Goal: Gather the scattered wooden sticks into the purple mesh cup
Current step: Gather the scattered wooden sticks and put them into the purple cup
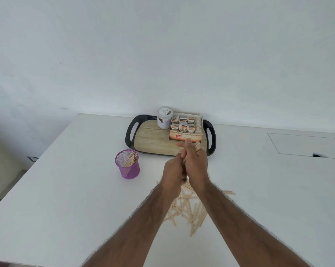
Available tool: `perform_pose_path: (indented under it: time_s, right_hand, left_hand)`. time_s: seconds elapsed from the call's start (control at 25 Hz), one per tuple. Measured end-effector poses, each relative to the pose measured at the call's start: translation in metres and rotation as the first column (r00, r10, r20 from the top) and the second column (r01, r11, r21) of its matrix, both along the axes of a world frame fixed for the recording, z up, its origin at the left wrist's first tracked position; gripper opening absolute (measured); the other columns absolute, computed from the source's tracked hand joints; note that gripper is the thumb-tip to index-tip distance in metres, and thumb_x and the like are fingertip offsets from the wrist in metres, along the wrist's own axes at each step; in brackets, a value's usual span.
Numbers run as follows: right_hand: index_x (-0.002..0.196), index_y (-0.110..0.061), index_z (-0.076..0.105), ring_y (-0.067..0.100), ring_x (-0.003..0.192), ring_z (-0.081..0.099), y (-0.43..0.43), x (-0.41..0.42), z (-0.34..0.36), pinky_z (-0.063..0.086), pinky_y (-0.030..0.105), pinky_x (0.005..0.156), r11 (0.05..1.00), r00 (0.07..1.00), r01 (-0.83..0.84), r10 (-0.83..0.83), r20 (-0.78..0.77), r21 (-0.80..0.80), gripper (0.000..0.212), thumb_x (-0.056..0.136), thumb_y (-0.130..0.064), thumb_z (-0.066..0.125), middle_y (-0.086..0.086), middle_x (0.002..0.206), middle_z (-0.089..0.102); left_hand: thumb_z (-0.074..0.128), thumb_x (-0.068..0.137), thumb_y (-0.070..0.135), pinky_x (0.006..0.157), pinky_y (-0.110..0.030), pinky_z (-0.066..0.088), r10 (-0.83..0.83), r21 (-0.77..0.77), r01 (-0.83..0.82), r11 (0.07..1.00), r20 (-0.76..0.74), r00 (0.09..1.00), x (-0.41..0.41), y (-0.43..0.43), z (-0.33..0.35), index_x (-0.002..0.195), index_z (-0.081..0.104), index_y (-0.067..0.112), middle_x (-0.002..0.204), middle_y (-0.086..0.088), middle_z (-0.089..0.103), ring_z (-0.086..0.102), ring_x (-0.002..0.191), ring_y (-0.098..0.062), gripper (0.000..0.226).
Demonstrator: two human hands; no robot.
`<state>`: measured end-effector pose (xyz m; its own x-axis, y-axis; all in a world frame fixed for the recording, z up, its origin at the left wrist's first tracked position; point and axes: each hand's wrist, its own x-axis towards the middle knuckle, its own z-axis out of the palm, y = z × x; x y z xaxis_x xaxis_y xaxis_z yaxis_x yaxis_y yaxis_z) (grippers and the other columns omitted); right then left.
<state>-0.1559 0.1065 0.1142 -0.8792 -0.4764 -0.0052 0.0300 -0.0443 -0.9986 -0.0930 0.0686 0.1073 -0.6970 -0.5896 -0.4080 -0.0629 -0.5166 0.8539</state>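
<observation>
**Both hands clasp a bundle of sticks [197, 147] above the loose pile [187, 208]**

The left hand [172, 173] and right hand [197, 166] are pressed together over the middle of the white bench [66, 189], both raised above its surface. The fingers [182, 177] of the left hand are curled round the lower part of the bundle. The right hand wraps the upper part, with one finger stretched out past the others. Pale rounded stick ends poke out above the right hand, in front of the tray's near edge.

Beneath the wrists and between the forearms lies the loose pile of flat wooden sticks, criss-crossed on the bench, a few of them straying out to the right.

The purple mesh cup [127, 168] stands upright on the bench to the left of the hands, apart from them and just in front of the tray's near left corner. It already holds a sheaf of sticks [131, 158] leaning against its right-hand wall.

Behind the hands, against the white wall, sits a black-rimmed tray [129, 134] with a wood-grain floor. On it stand a white jar [164, 118] and, just beside the jar on its right, an open carton of small packets [185, 130]. A rectangular cut-out panel [305, 145] is set into the bench at far right.
</observation>
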Motion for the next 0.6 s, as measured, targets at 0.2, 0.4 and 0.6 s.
perform_pose_path:
  time_s: [0.2, 0.4, 0.6]
  right_hand:
    - [0.077, -0.016, 0.069, 0.021, 0.079, 0.069, 0.014, -0.014, 0.008, 0.056, 0.036, 0.067, 0.995, 1.000, -0.002, 0.005, 0.025, -0.102, 0.036, 0.104, -0.035, 0.055, 0.007, 0.090, 0.075]
    - [0.079, -0.006, 0.059, 0.019, 0.057, 0.055, 0.019, -0.017, 0.014, 0.043, 0.029, 0.047, 0.996, 0.995, 0.075, -0.070, -0.077, 0.056, 0.032, 0.104, -0.024, 0.048, 0.010, 0.070, 0.059]
    - [0.078, -0.001, 0.055, 0.012, 0.045, 0.044, 0.025, -0.019, 0.011, 0.034, 0.025, 0.040, 0.977, 0.994, -0.075, 0.088, -0.060, 0.199, 0.034, 0.104, -0.022, 0.047, 0.011, 0.061, 0.051]
  left_hand:
    - [0.058, 0.101, 0.042, 0.043, -0.024, 0.025, 0.118, -0.262, -0.086, 0.961, 0.108, 0.987, 0.003, -0.013, 0.005, 0.061, 0.061, 0.016, 0.051, 0.005, 0.047, 0.033, 0.042, -0.009, 0.048]
    - [0.053, 0.104, 0.040, 0.052, -0.027, 0.039, 0.151, -0.462, -0.092, 0.882, 0.092, 0.984, 0.002, -0.009, 0.002, 0.067, 0.071, 0.010, 0.059, 0.002, 0.063, 0.051, 0.054, -0.009, 0.051]
    - [0.057, 0.103, 0.039, 0.045, -0.021, 0.033, 0.169, -0.540, -0.086, 0.838, 0.106, 0.980, 0.005, -0.016, 0.003, 0.055, 0.063, 0.022, 0.048, 0.010, 0.051, 0.041, 0.046, -0.004, 0.052]
